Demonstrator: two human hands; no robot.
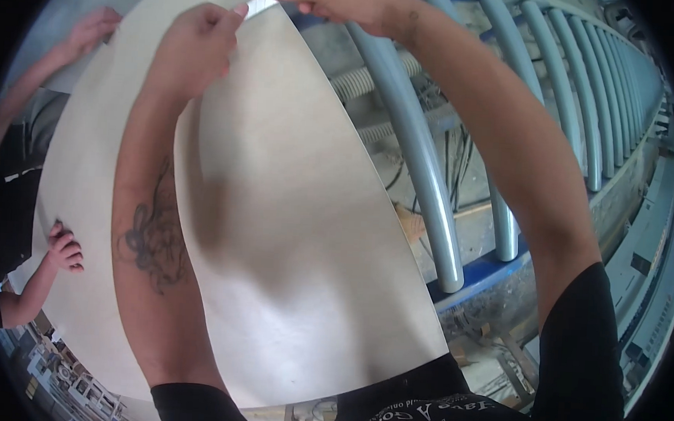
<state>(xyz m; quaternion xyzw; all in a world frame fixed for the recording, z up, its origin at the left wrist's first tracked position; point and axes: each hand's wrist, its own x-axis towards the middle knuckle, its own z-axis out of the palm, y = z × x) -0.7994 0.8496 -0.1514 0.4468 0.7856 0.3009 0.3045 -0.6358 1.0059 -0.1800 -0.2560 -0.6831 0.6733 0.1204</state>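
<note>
A large, pale, smooth sheet (314, 202) lies below my arms. Over its far edge, my left hand (197, 47) is closed, thumb and fingers pinching one end of a short, shiny whitish strip (261, 5). Closed at the strip's other end is my right hand (348, 1), cut off in part by the top of the picture. The strip is too small to tell whether it is tape or a label.
At the left stands another person, one hand (66, 250) on the sheet's left edge and the other hand (95, 30) near its far left edge. A conveyor with grey rollers (416, 146) runs to the right. Ribbed hoses (355, 82) lie beneath it.
</note>
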